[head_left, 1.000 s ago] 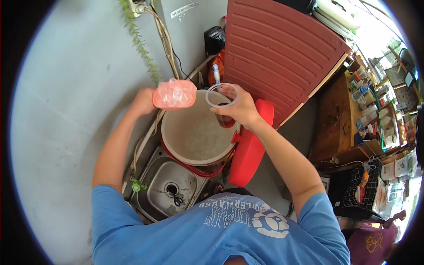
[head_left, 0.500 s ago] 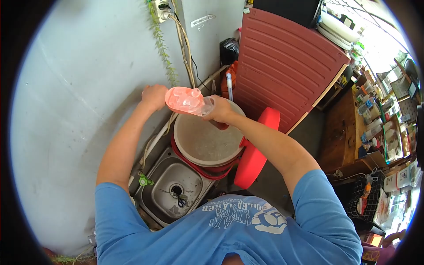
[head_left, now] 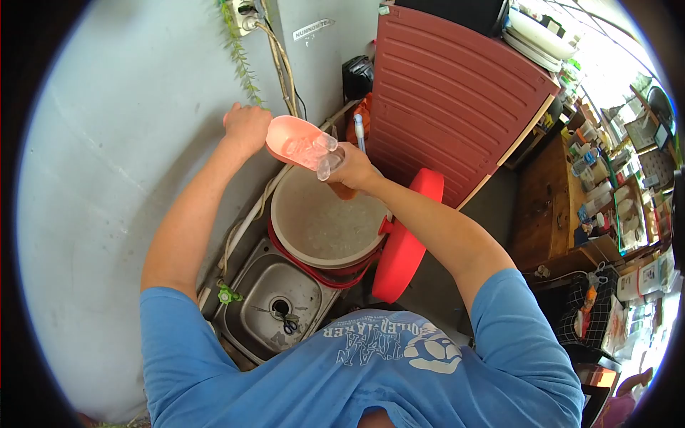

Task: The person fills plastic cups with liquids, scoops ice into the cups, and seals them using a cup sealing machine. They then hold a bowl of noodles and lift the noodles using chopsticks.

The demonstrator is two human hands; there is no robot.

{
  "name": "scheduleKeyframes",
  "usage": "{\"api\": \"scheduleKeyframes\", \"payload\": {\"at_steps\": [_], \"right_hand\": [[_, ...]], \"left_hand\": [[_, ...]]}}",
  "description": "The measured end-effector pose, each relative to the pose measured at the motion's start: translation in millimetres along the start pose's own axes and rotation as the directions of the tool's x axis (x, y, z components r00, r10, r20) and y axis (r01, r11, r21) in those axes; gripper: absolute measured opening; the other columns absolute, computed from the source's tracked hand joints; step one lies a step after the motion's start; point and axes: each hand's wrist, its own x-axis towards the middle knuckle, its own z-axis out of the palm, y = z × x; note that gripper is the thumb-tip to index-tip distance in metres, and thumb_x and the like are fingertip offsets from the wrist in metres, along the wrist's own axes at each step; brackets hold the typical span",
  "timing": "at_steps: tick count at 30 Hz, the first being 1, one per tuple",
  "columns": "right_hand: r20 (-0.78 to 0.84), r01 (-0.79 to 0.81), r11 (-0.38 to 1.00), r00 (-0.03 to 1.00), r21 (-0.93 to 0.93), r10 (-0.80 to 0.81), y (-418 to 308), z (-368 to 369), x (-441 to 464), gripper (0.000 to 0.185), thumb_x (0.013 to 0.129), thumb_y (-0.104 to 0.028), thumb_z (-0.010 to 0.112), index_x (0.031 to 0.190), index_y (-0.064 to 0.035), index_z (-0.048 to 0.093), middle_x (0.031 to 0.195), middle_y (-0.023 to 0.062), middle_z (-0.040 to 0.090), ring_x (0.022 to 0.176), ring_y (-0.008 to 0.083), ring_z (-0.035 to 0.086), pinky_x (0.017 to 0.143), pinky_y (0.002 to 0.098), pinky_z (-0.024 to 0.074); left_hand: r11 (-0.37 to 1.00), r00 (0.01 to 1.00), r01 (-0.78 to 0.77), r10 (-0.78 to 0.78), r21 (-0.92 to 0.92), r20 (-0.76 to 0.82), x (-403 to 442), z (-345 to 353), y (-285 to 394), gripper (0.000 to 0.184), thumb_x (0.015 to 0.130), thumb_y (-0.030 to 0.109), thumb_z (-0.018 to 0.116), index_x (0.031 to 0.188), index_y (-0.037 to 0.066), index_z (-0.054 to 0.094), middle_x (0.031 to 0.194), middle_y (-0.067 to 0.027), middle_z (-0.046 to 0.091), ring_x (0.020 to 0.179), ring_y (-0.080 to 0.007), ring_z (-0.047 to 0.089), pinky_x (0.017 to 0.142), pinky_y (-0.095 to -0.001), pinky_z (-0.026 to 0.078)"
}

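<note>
My left hand [head_left: 248, 130] is closed round the handle of a pink scoop [head_left: 284, 133]. Clear ice [head_left: 303, 150] lies in the scoop, and some pieces stick out over its lip at the cup. Wrapped round a clear plastic cup [head_left: 335, 161] with brown liquid low in it, my right hand [head_left: 354, 171] keeps the cup against the scoop's mouth. Both are above a round cooler [head_left: 280, 239], white inside and red outside, with ice at its bottom. The cooler's red lid [head_left: 407, 260] stands tilted at its right side.
A steel sink [head_left: 250, 303] with scissors [head_left: 289, 326] by its drain sits in front of the cooler. A green tap handle [head_left: 228, 294] is at its left edge. The grey wall [head_left: 107, 178] bounds the left, a dark red panel [head_left: 449, 93] the back right.
The scoop has tipped toward the cup, and its ice has slid to the lip, with pieces now at the cup's mouth. The view has shifted slightly.
</note>
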Motion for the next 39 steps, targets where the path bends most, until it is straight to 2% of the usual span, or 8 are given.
{"api": "scheduleKeyframes", "payload": {"at_steps": [3,12,14,16,27,31,35,39], "right_hand": [[0.005,-0.061,0.998,0.998,0.023,0.060,-9.3,-8.4,-4.2,0.078,0.058,-0.025,0.095,0.123,-0.0001,0.060,0.111,0.0110,0.067,0.103,0.0200,0.064,0.092,0.0326,0.0509],[-0.065,0.099,0.962,0.994,0.256,-0.085,15.2,-11.1,5.9,0.084,0.056,-0.026,0.097,0.126,-0.0009,0.058,0.118,0.0132,0.068,0.108,0.0241,0.066,0.096,0.0338,0.0516],[-0.080,0.082,0.960,0.995,0.267,-0.063,11.4,-13.1,4.3,0.074,0.062,-0.006,0.094,0.127,-0.0023,0.059,0.116,0.0048,0.067,0.107,0.0159,0.064,0.096,0.0305,0.0506],[-0.082,0.085,0.971,0.994,0.222,-0.068,7.8,-16.9,2.3,0.075,0.061,-0.008,0.094,0.128,-0.0025,0.059,0.117,0.0052,0.067,0.107,0.0164,0.064,0.097,0.0308,0.0506],[-0.267,0.190,0.982,0.946,-0.008,-0.185,-0.5,-20.2,-12.2,0.085,0.052,-0.035,0.095,0.124,-0.0027,0.062,0.113,0.0133,0.069,0.106,0.0268,0.067,0.095,0.0358,0.0527],[-0.290,0.117,0.971,0.956,0.206,-0.053,3.6,-18.2,-14.3,0.088,0.054,-0.030,0.096,0.128,-0.0029,0.058,0.112,0.0138,0.069,0.104,0.0264,0.068,0.094,0.0368,0.0534],[-0.327,0.164,0.929,0.944,0.331,-0.050,-22.2,-40.9,-45.8,0.084,0.055,-0.024,0.096,0.127,-0.0017,0.057,0.112,0.0144,0.070,0.105,0.0263,0.068,0.095,0.0366,0.0533],[-0.406,0.254,0.919,0.906,0.303,-0.117,-78.3,-96.6,-105.4,0.077,0.059,-0.018,0.095,0.124,-0.0011,0.057,0.111,0.0138,0.068,0.103,0.0230,0.067,0.094,0.0346,0.0525]], "left_hand": [[0.998,0.996,-0.044,0.047,0.043,-0.070,9.2,-10.5,4.1,0.014,0.083,0.015,0.062,0.076,0.013,0.074,0.077,-0.0106,0.071,0.083,-0.0276,0.069,0.080,-0.0415,0.044],[0.998,0.961,-0.061,0.054,-0.018,-0.271,11.5,-20.1,1.4,0.015,0.081,0.015,0.062,0.071,0.013,0.072,0.073,-0.0100,0.070,0.079,-0.0282,0.067,0.076,-0.0424,0.042],[0.997,0.956,-0.061,0.047,-0.039,-0.290,6.9,-26.4,2.0,0.014,0.081,0.015,0.062,0.071,0.013,0.072,0.073,-0.0102,0.070,0.079,-0.0289,0.066,0.075,-0.0430,0.042],[0.996,0.950,-0.068,0.047,-0.057,-0.308,1.4,-33.1,3.6,0.013,0.081,0.015,0.062,0.072,0.012,0.072,0.073,-0.0104,0.070,0.078,-0.0296,0.066,0.074,-0.0436,0.042],[0.956,0.990,0.098,-0.123,-0.276,-0.074,-29.9,-2.9,22.7,0.014,0.086,0.019,0.064,0.087,0.011,0.075,0.092,-0.0171,0.074,0.091,-0.0403,0.070,0.085,-0.0554,0.051],[0.928,0.967,0.216,-0.247,-0.304,-0.065,-46.3,-11.2,29.4,0.019,0.087,0.024,0.066,0.094,0.010,0.076,0.095,-0.0175,0.074,0.092,-0.0408,0.070,0.079,-0.0531,0.054],[0.792,0.891,0.448,-0.432,-0.415,0.137,-69.3,19.6,45.8,0.020,0.083,0.024,0.073,0.094,0.008,0.077,0.100,-0.0183,0.075,0.097,-0.0403,0.070,0.078,-0.0504,0.056],[0.842,0.881,0.440,-0.337,-0.313,0.331,-80.7,60.1,97.1,0.033,0.078,0.030,0.079,0.103,0.009,0.075,0.112,-0.0179,0.073,0.107,-0.0374,0.069,0.090,-0.0516,0.053]]}}
